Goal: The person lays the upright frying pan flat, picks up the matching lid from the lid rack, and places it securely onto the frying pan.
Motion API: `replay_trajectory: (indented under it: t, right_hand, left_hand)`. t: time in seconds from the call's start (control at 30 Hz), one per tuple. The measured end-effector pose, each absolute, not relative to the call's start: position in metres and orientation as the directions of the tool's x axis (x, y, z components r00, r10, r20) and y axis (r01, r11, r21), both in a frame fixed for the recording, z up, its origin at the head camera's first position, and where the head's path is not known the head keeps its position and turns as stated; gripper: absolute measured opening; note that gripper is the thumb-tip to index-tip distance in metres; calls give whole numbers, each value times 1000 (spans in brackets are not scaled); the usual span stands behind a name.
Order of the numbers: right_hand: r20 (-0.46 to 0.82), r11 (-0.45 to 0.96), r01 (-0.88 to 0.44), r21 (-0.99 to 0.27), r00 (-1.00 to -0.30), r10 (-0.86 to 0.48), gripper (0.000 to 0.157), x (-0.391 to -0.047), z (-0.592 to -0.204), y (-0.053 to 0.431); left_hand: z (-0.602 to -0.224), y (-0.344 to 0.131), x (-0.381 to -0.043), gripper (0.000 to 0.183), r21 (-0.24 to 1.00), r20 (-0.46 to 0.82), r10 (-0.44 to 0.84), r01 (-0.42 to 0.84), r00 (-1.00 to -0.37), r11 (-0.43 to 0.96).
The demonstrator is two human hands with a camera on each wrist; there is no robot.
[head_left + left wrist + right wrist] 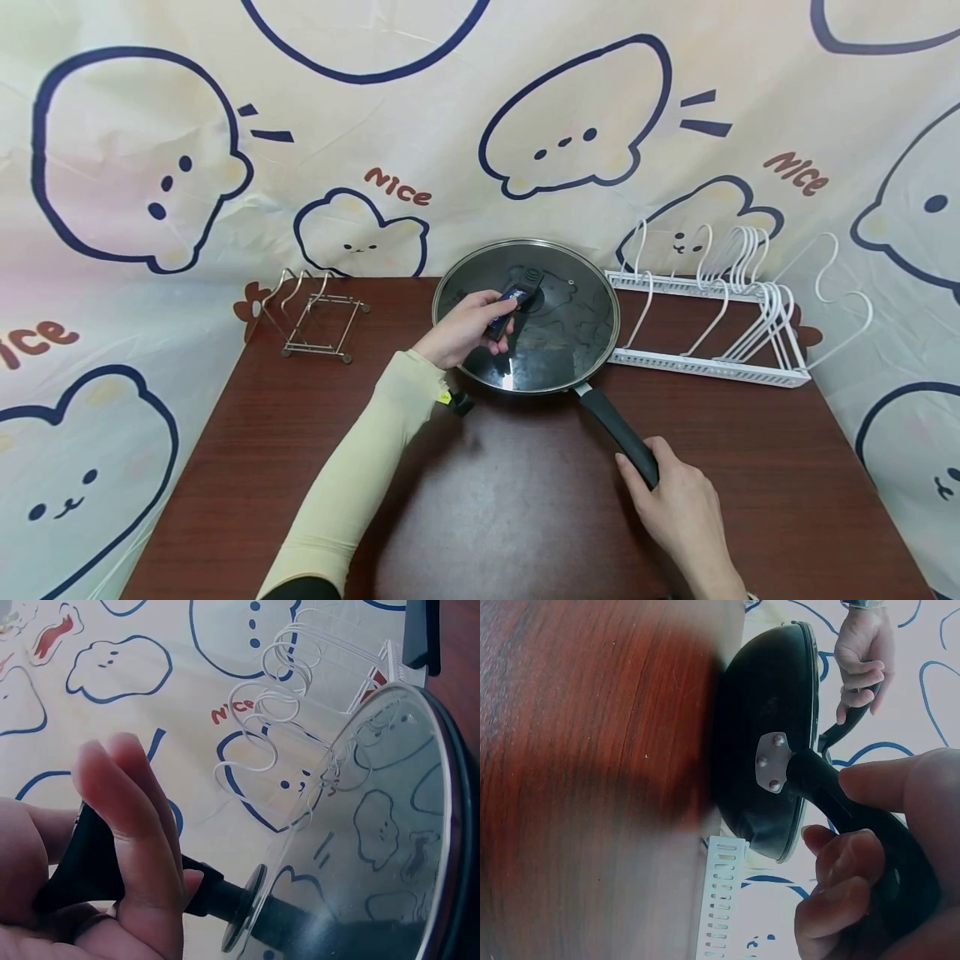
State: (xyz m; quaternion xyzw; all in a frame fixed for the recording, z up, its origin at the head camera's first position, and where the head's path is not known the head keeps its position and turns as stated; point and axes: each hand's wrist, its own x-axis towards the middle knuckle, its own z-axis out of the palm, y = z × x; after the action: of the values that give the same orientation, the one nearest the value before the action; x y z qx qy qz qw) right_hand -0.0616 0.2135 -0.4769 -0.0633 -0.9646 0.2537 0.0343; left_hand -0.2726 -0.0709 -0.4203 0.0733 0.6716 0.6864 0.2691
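Note:
A black frying pan [750, 705] stands on the table, covered by a glass lid [573, 337] with a metal rim. My left hand [467, 327] grips the lid's black handle [532, 283], with fingers and thumb wrapped about it; the left wrist view shows the handle's stem [214, 891] rising from the glass. With my right hand [678, 500] I hold the pan's long black handle [618, 429], which points toward the near right. A riveted metal plate [773, 762] joins that handle to the pan's side. In the right wrist view the lid's rim lies along the pan's top edge.
Right of the pan is a white dish rack [712, 362] with several upright wire loops, close to the pan's side. A small metal wire rack [318, 346] stands at the back left. Behind the brown table [480, 517] hangs a cartoon-printed cloth [450, 150].

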Motion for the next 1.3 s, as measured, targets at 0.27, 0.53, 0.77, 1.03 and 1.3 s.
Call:
replay_trajectory:
  t: [0.27, 0.53, 0.77, 1.03, 1.3]
  right_hand:
    - [61, 863, 89, -497, -989, 136, 32, -62, -479, 215]
    - [60, 865, 87, -494, -989, 135, 32, -63, -478, 214]
    - [46, 865, 90, -493, -990, 130, 33, -63, -477, 215]
    - [8, 872, 87, -483, -995, 103, 43, -64, -469, 224]
    - [80, 879, 31, -475, -994, 78, 34, -69, -465, 233]
  left_hand:
    - [-419, -81, -268, 33, 970, -243, 453, -221, -858, 102]
    - [-413, -95, -257, 34, 973, -191, 458, -105, -868, 207]
    - [-409, -111, -243, 35, 950, -142, 478, 17, -867, 312]
    - [-406, -132, -227, 35, 921, -112, 499, 99, -859, 377]
    - [-404, -145, -214, 36, 903, -44, 504, 181, -862, 390]
